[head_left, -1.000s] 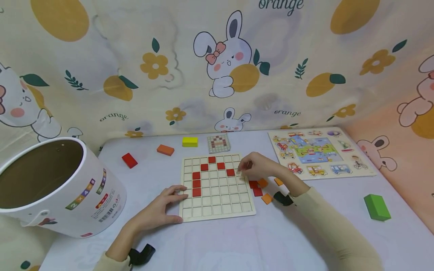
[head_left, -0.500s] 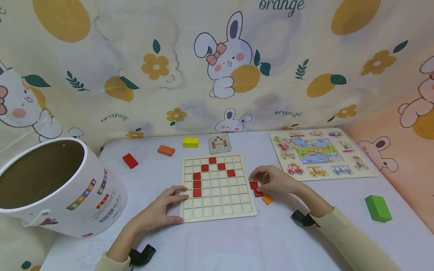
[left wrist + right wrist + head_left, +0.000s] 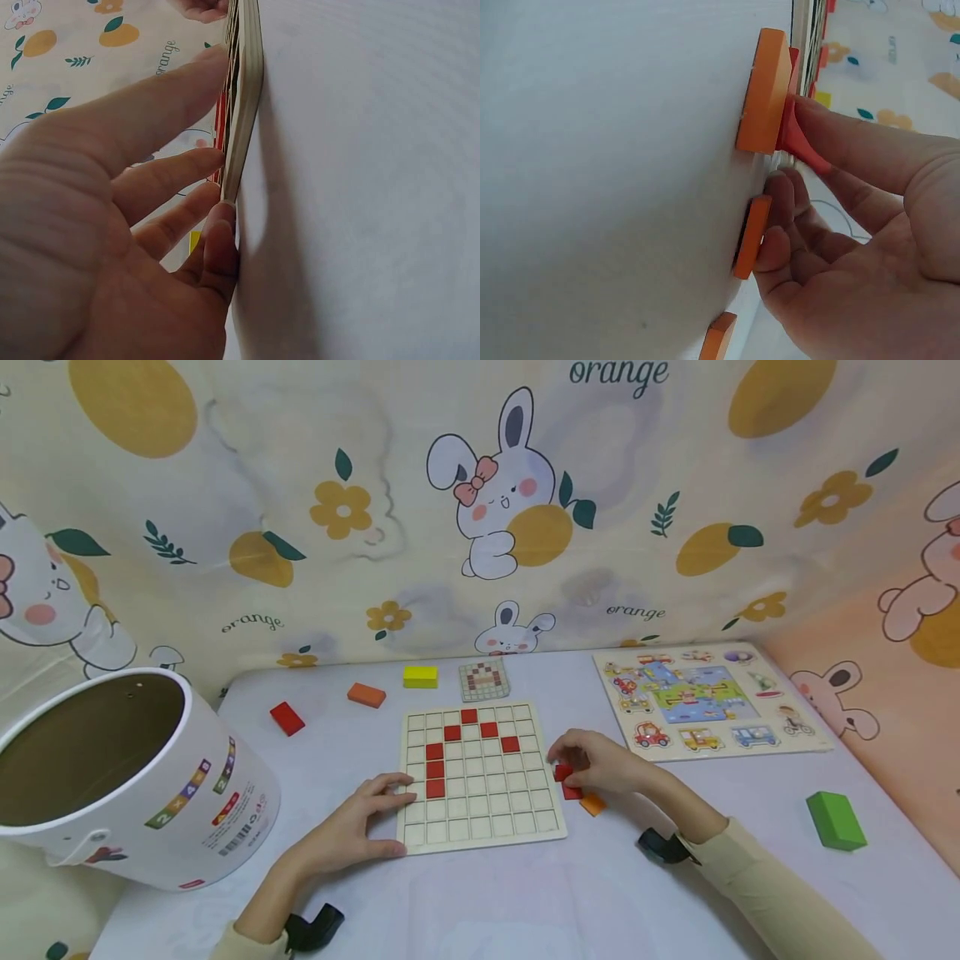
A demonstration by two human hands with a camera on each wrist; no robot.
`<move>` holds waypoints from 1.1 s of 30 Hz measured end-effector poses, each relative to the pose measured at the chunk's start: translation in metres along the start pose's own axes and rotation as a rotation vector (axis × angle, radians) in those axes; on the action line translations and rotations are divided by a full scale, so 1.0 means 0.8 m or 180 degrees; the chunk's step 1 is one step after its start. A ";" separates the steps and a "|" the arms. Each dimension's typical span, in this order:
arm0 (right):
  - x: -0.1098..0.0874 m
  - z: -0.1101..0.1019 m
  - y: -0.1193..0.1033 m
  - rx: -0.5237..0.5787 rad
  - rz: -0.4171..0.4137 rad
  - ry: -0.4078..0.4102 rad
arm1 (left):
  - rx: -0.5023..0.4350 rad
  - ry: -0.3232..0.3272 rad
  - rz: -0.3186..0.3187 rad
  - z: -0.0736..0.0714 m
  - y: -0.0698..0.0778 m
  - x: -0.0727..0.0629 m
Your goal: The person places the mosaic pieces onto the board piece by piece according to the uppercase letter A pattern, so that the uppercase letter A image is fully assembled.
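Note:
In the head view a cream grid board (image 3: 498, 810) lies on the table, with several red square tiles (image 3: 435, 769) in its cells. My left hand (image 3: 345, 827) rests at the board's left edge, its fingers (image 3: 180, 171) loosely spread and touching the edge and rim. To the right of the board, my right hand (image 3: 603, 762) pinches a tilted red tile (image 3: 804, 150) between thumb and finger. Another red tile (image 3: 572, 793) and an orange tile (image 3: 593, 804) lie just below that hand. More orange tiles (image 3: 751, 236) appear beside its fingers in the right wrist view.
Behind the board is a small pattern card (image 3: 483, 680). Yellow (image 3: 420, 677), orange (image 3: 367, 695) and red (image 3: 287, 718) blocks lie back left. A white bucket (image 3: 217, 793) stands left. At right are a picture puzzle (image 3: 720, 739) and a green block (image 3: 836, 820).
My right hand has moved from the board's upper right edge down and right to the loose tiles, and now pinches a red one. My left hand has stayed in place.

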State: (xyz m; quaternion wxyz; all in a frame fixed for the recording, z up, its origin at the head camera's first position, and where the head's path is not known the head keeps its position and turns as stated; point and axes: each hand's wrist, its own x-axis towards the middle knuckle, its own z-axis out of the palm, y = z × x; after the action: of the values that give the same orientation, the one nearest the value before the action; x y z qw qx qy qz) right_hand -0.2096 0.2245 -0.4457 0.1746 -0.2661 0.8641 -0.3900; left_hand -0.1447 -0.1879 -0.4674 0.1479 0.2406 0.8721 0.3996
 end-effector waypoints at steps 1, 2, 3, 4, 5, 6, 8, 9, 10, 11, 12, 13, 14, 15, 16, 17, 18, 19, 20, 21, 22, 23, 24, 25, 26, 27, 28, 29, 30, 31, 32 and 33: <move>-0.001 0.000 0.000 -0.0007 -0.0017 0.0015 | -0.0006 0.0001 -0.0001 0.000 0.000 0.000; -0.001 0.000 0.000 -0.0009 -0.0031 0.0038 | 0.0007 0.0003 0.0003 0.000 0.001 0.000; -0.001 -0.001 0.000 0.0001 -0.0046 0.0057 | 0.0021 0.0003 0.0006 -0.001 0.002 0.000; -0.001 -0.001 0.000 0.0020 -0.0052 0.0070 | 0.0036 0.0003 0.0008 -0.001 0.002 0.000; -0.001 -0.001 0.000 0.0030 -0.0053 0.0082 | 0.0047 0.0003 0.0009 -0.001 0.003 0.000; -0.002 -0.002 0.000 0.0023 -0.0033 0.0097 | 0.0061 0.0003 0.0010 0.000 0.003 0.000; -0.002 -0.002 -0.002 0.0016 0.0004 0.0122 | 0.0096 0.0006 0.0012 0.000 0.004 0.000; -0.002 -0.002 -0.003 0.0016 0.0024 0.0117 | 0.0094 0.0008 0.0007 0.000 0.004 0.000; -0.002 -0.002 -0.004 0.0003 0.0043 0.0102 | 0.0090 0.0012 0.0003 -0.001 0.004 0.000; -0.002 -0.001 -0.005 -0.0014 0.0055 0.0082 | 0.0085 0.0015 -0.0006 0.000 0.004 0.000; -0.002 -0.001 -0.006 -0.0015 0.0070 0.0056 | 0.0089 0.0018 -0.0008 0.000 0.004 0.000; -0.002 0.000 -0.007 -0.0005 0.0077 0.0024 | 0.0092 0.0019 -0.0013 0.000 0.005 0.000; -0.001 0.000 -0.008 0.0006 0.0082 -0.0009 | 0.0097 0.0019 -0.0016 0.000 0.005 0.000; -0.001 0.000 -0.008 0.0012 0.0085 -0.0040 | 0.0100 0.0018 -0.0018 0.000 0.005 0.000; -0.001 0.001 -0.009 0.0010 0.0097 -0.0064 | 0.0108 0.0016 -0.0017 0.000 0.004 0.000; -0.002 0.000 -0.010 -0.0003 0.0110 -0.0074 | 0.0123 0.0015 -0.0012 0.000 0.004 0.000; -0.002 0.000 -0.010 -0.0014 0.0121 -0.0081 | 0.0133 0.0015 -0.0002 0.000 0.004 0.000; -0.003 0.000 -0.010 -0.0028 0.0138 -0.0085 | 0.0139 0.0013 0.0006 0.000 0.004 0.000; -0.004 0.000 -0.011 -0.0043 0.0157 -0.0084 | 0.0149 0.0012 0.0013 0.000 0.004 0.000; -0.004 0.000 -0.012 -0.0064 0.0184 -0.0085 | 0.0148 0.0009 0.0020 0.000 0.004 0.000; -0.005 0.000 -0.013 -0.0088 0.0194 -0.0086 | 0.0146 0.0008 0.0032 -0.001 0.004 0.000; -0.005 -0.001 -0.013 -0.0104 0.0196 -0.0090 | 0.0142 0.0006 0.0037 -0.001 0.004 -0.001; -0.005 -0.001 -0.013 -0.0101 0.0183 -0.0098 | 0.0134 0.0005 0.0041 -0.001 0.005 -0.001; -0.005 -0.002 -0.014 -0.0097 0.0171 -0.0103 | 0.0129 0.0006 0.0046 -0.001 0.005 -0.001; -0.004 -0.004 -0.014 -0.0084 0.0154 -0.0104 | 0.0128 0.0007 0.0048 -0.002 0.006 0.000; -0.003 -0.005 -0.013 -0.0057 0.0123 -0.0100 | 0.0107 0.0006 0.0047 -0.002 0.006 0.000; -0.001 -0.007 -0.012 -0.0014 0.0082 -0.0083 | 0.0104 0.0006 0.0046 -0.002 0.007 0.000; 0.001 -0.008 -0.011 0.0043 0.0047 -0.0066 | 0.0095 0.0003 0.0040 -0.002 0.007 0.000; 0.003 -0.010 -0.011 0.0102 0.0006 -0.0047 | 0.0092 -0.0001 0.0037 -0.002 0.007 0.000; 0.006 -0.011 -0.012 0.0153 -0.0031 -0.0030 | 0.0085 -0.0007 0.0030 -0.002 0.007 0.000; 0.011 -0.012 -0.014 0.0205 -0.0066 -0.0020 | 0.0074 -0.0012 0.0017 -0.002 0.007 0.000; 0.016 -0.012 -0.017 0.0241 -0.0106 -0.0024 | 0.0069 -0.0015 0.0005 -0.002 0.006 -0.001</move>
State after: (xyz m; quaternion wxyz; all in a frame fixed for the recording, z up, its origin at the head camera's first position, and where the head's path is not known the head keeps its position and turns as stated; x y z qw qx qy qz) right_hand -0.2203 0.2152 -0.4302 0.1812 -0.2752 0.8435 -0.4242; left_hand -0.1434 -0.1864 -0.4623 0.1470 0.2437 0.8759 0.3897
